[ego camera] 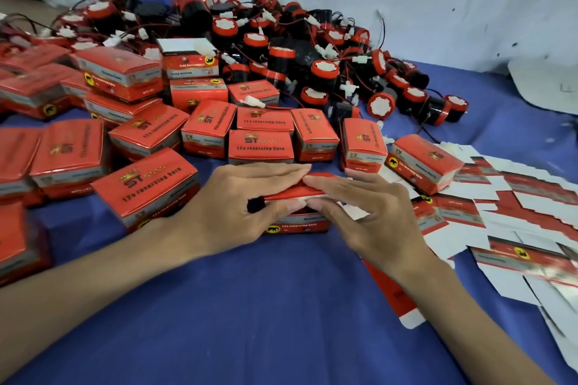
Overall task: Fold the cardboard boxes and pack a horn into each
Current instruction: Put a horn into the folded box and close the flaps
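Cloth (281, 306) nearest, blue, at 6 o'clock. Just beyond, dead centre, box (297, 226), red, standing on the cloth, lid nearly down. Left hand (237, 206) at its 9 o'clock, right hand (366, 216) at its 3 o'clock: fingers laid straight over the lid, thumbs pushing at the front seam. Pressing only, neither clenched nor clasping. Contents hidden; cannot tell whether filled.

Probably tucking the lid tab. Risks from here: tab buckling or riding outside the front wall if pushed off-line; thin card creasing under too hard a thumb; a trapped wire keeping the lid proud; box skating forward into the packed boxes (261, 147), crowded near from 9 to 12 o'clock.

Blanks (500, 194) flat, fanned at 3 o'clock, one under the right forearm, easily dragged. Farthest, at 12 to 1 o'clock, horns (325, 69) heaped, wires tangled; likely to snag in pairs.
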`<action>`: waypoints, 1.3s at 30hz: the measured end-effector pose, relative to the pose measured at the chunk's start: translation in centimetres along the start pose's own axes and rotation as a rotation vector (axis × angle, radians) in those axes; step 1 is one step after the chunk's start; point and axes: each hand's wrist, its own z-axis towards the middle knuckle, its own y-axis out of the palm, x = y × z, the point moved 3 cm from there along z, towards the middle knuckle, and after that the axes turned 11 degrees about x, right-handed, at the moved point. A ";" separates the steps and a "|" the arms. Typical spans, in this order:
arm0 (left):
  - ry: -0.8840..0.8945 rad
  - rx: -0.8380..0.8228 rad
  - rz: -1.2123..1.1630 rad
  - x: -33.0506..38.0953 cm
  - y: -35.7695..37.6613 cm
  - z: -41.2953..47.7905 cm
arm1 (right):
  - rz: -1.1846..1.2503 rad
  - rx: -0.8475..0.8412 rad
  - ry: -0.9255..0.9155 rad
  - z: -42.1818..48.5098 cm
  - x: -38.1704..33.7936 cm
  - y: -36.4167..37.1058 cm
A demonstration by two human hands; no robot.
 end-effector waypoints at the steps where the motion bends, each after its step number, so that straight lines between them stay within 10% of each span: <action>1: 0.043 0.010 0.018 0.0 0.0 -0.1 | -0.139 0.019 -0.090 0.0 -0.1 -0.2; 4: 0.170 0.029 0.073 -0.2 -0.1 -0.1 | -0.405 -0.024 -0.187 0.3 0.4 -0.5; 18: 0.338 -0.069 0.320 -0.1 -0.1 -1.2 | -0.135 -0.253 -0.216 -0.1 0.6 0.2; 24: 0.283 0.388 0.204 0.5 -1.9 0.1 | -0.399 -0.188 -0.020 1.7 2.4 -3.7; 31: 0.248 0.335 0.054 0.5 -1.2 -0.8 | -0.772 -0.992 0.378 -1.0 3.5 -2.2; 39: 0.359 0.205 0.041 1.5 -0.1 -0.6 | -0.772 -0.911 0.220 -1.6 1.2 0.4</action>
